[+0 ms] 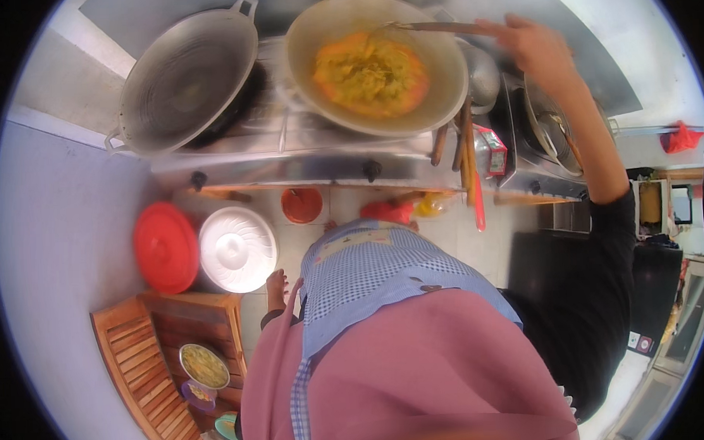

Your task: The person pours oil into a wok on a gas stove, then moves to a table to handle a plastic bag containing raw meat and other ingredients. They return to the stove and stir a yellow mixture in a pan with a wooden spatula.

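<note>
At the upper right, my right hand (pixel 532 48) grips the wooden handle of a cooking utensil (pixel 444 27). Its metal head dips into a large wok (pixel 446 100) on the stove, and its exact shape is hidden. Yellow-orange food in sauce (pixel 376 73) fills the bottom of that wok. My left hand (pixel 277 288) hangs low at my side with nothing seen in it, its fingers loosely apart. To the left on the same stove sits a second large wok (pixel 187 80), dark inside and tilted in view.
Utensil handles (pixel 464 146) stick out over the stove's front edge (pixel 303 166). Another pan (pixel 552 120) stands at right. Below are a red lid (pixel 166 248), a white lid (pixel 238 249) and a red bucket (pixel 302 205). A wooden bench (pixel 136 355) holds a food bowl (pixel 204 366).
</note>
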Tool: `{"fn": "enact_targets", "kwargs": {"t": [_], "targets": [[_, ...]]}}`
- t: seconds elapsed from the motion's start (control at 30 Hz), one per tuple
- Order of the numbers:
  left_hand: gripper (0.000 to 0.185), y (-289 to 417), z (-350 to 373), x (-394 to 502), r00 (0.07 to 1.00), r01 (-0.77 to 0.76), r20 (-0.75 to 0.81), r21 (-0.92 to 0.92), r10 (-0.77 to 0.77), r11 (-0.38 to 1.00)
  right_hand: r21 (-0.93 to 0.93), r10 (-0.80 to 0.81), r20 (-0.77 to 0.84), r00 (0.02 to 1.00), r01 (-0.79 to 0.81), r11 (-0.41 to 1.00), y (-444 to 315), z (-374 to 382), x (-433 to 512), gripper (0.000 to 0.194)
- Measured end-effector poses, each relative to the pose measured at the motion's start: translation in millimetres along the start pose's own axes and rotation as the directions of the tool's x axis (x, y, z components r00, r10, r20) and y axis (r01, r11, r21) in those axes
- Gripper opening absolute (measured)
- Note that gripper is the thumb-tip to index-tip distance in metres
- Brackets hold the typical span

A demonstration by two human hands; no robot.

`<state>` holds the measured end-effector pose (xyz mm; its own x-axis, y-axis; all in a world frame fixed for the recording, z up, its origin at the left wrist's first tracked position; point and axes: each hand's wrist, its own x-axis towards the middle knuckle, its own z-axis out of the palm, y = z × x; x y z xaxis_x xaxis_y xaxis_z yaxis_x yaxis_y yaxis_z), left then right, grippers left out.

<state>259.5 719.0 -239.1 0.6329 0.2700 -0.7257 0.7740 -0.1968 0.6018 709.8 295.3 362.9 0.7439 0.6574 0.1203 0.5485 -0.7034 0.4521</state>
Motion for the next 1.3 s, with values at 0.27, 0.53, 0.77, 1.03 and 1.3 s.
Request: {"fn": "enact_targets", "kwargs": {"t": [0.27,0.53,0.77,1.03,1.3], "targets": [[0.032,55,1,31,0.996,-0.087,-0.021,0.031,0.088,0.996,-0.018,-0.074,0.141,0.987,0.078,0.997,-51,-1,19,0.025],[0.031,47,11,36,0.996,-0.085,-0.023,0.018,0.086,0.996,-0.311,-0.096,0.096,0.991,0.121,0.943,-61,-12,81,0.012],[0.033,-15,23,4,1.0,-0.003,0.002,-0.061,0.003,0.998,-0.453,-0.062,0.329,0.942,0.215,0.865,-65,27,120,0.012],[0.033,-65,42,-33,0.925,0.34,-0.055,-0.328,-0.377,0.882,-0.325,-0.246,0.155,0.957,0.285,0.902,-96,-2,135,0.013],[0.039,-53,25,-29,0.997,-0.044,-0.065,-0.17,0.033,0.984,-0.476,-0.031,0.262,0.965,0.157,0.865,-82,-43,150,0.015]]}}
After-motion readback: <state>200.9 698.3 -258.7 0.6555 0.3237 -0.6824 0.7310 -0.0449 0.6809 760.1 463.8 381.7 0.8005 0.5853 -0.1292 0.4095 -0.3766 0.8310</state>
